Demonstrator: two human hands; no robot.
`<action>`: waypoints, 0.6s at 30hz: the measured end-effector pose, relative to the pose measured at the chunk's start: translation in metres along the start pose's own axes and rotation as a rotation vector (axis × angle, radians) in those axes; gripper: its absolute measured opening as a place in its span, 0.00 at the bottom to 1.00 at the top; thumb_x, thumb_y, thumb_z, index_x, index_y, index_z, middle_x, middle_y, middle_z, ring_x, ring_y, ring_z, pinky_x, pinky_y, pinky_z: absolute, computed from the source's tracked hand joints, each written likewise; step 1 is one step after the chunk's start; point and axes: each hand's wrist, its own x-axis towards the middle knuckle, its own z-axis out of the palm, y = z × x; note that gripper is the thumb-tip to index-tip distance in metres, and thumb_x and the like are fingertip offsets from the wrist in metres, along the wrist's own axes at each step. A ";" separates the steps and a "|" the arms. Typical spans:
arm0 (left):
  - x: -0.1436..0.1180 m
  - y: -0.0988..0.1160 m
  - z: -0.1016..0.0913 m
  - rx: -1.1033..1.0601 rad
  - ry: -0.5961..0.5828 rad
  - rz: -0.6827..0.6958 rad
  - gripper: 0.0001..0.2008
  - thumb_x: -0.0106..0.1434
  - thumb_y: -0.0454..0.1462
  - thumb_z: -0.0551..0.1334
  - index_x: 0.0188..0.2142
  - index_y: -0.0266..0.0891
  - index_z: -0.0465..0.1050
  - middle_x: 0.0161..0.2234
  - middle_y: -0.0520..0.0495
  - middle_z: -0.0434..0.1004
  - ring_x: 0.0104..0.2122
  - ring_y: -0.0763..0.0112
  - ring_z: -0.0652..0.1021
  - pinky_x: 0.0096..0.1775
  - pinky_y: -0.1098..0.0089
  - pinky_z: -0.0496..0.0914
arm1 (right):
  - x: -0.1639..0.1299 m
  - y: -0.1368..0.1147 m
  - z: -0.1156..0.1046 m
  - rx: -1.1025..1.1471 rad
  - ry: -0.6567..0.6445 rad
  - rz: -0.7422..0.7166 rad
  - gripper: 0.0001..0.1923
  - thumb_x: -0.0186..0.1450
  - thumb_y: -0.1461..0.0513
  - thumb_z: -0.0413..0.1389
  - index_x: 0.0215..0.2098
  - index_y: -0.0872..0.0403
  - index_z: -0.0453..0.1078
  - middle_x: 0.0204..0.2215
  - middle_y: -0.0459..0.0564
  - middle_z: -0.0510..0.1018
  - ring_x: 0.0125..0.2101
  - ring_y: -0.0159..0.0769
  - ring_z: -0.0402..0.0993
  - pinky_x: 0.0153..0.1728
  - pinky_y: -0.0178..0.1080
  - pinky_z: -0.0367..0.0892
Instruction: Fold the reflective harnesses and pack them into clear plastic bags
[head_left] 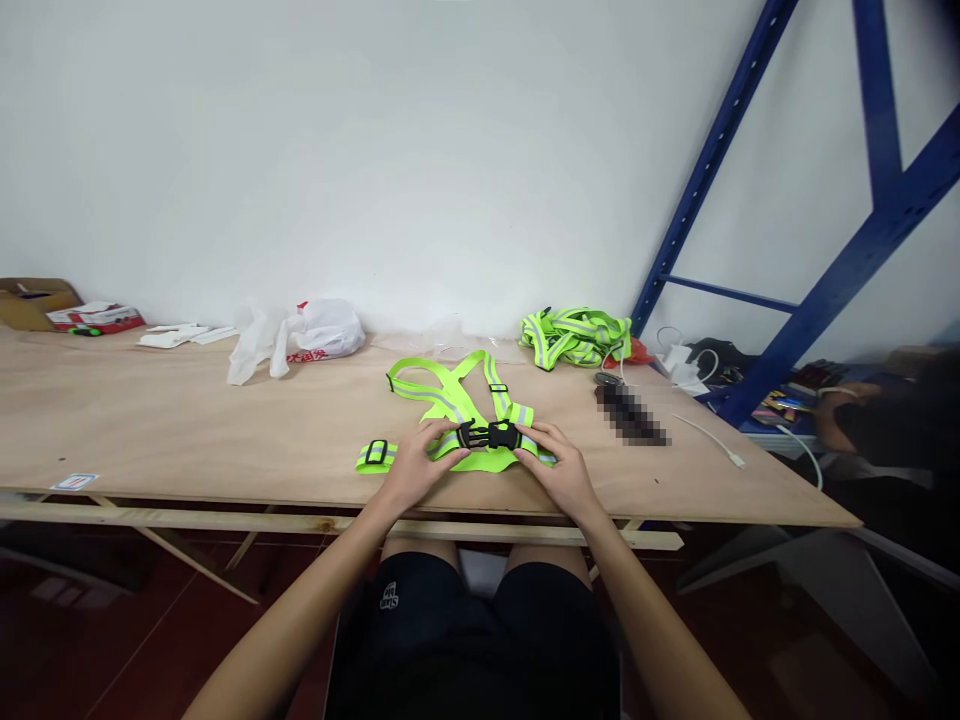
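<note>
Left hand [415, 462] pinches the belt of one neon reflective vest [450, 405] just left of its single black buckle [489, 435]; right hand [559, 470] pinches the belt just right of it. Vest lies flat on the plywood table [187, 420], straps running away from both grips. Beyond the right grip: one heap of vests [574, 335], two white cables [709, 432]; beyond the left, one plastic bag [315, 335].

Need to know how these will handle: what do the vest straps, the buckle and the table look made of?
Vest straps: woven fabric, it seems, neon yellow with grey reflective bands, lying limp. Buckle: black, probably moulded plastic, slight sheen. Table: bare plywood by its pale grain, matte, unpainted.
</note>
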 end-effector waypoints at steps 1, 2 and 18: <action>0.000 0.000 0.000 -0.001 0.003 -0.003 0.16 0.64 0.46 0.66 0.48 0.41 0.76 0.47 0.43 0.80 0.48 0.58 0.78 0.51 0.59 0.71 | 0.000 0.000 0.000 0.010 0.009 0.009 0.19 0.64 0.53 0.61 0.52 0.49 0.78 0.49 0.54 0.77 0.50 0.43 0.74 0.54 0.45 0.69; 0.001 -0.001 0.001 -0.002 0.003 -0.006 0.16 0.63 0.46 0.66 0.48 0.42 0.76 0.47 0.43 0.80 0.48 0.58 0.78 0.51 0.59 0.71 | 0.001 0.001 -0.001 0.019 0.018 0.016 0.19 0.64 0.52 0.61 0.51 0.49 0.78 0.49 0.54 0.77 0.50 0.43 0.74 0.54 0.45 0.69; 0.002 -0.003 0.001 -0.005 -0.015 0.002 0.17 0.63 0.46 0.67 0.48 0.42 0.79 0.49 0.41 0.79 0.49 0.58 0.78 0.53 0.58 0.72 | 0.002 0.001 -0.002 -0.034 -0.001 -0.015 0.19 0.64 0.53 0.60 0.51 0.49 0.78 0.48 0.55 0.77 0.50 0.44 0.74 0.53 0.45 0.69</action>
